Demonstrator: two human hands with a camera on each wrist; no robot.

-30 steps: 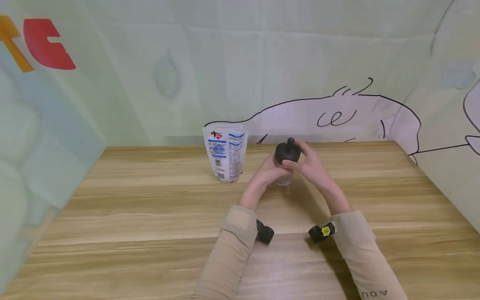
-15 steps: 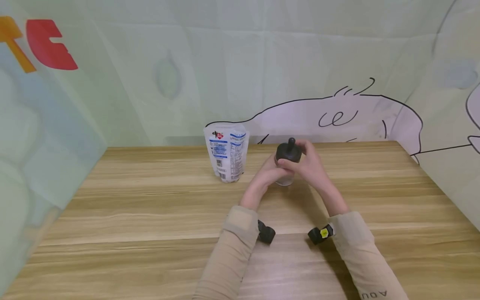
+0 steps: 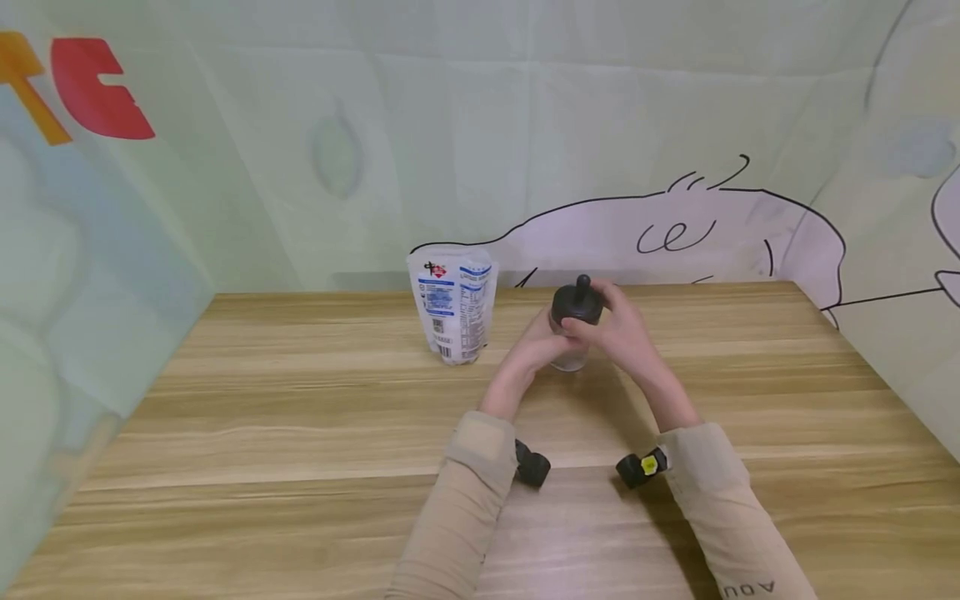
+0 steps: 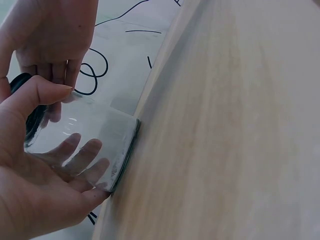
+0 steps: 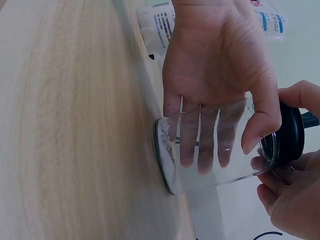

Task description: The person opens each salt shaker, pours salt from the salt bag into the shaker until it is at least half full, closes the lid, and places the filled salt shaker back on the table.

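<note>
A clear glass jar (image 5: 210,182) stands upright on the table, with a black lid (image 3: 576,304) that has a knob-like stem (image 3: 582,286) on top. My left hand (image 3: 534,346) curls round the glass body from the left; in the right wrist view its fingers show through the glass. My right hand (image 3: 624,332) grips the lid's edge between thumb and fingers, from the right. Some white, grainy material (image 5: 169,155) shows at the jar's bottom. Left of the hands is a white pouch (image 3: 453,308) with blue print, upright and apart from them.
The wood-grain table (image 3: 315,450) runs up to a pale printed cloth backdrop (image 3: 450,150) at the back and sides. Black wrist cameras (image 3: 532,468) jut out from the inner side of both cuffs, above the table.
My right thumb has shifted slightly along the lid's edge, left and then a little back. The jar, the left hand and the pouch hold their places.
</note>
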